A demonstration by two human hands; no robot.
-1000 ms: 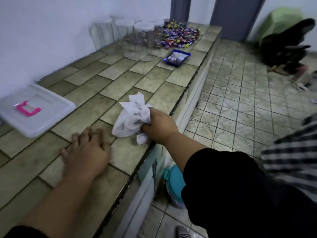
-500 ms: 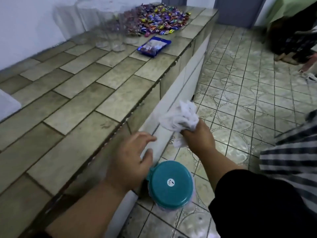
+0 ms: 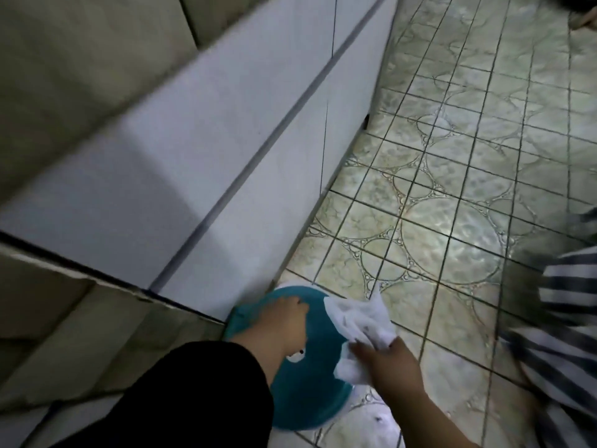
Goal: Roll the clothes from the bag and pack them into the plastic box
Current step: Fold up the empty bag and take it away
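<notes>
right grip [image 3: 391,360] clutching white cloth [image 3: 358,321] — bunched just beyond its fingers | left grip [image 3: 284,318] on teal lid [image 3: 310,383], hold unclear

the tiled floor [image 3: 452,189] bears 1 teal-lidded container [image 3: 316,383] beside the counter base [image 3: 226,156].

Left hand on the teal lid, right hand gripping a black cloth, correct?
Not quite. The head view shows that the cloth is white, not black. The rest is right: the left hand rests on the teal lid, and the right hand grips the cloth.
</notes>
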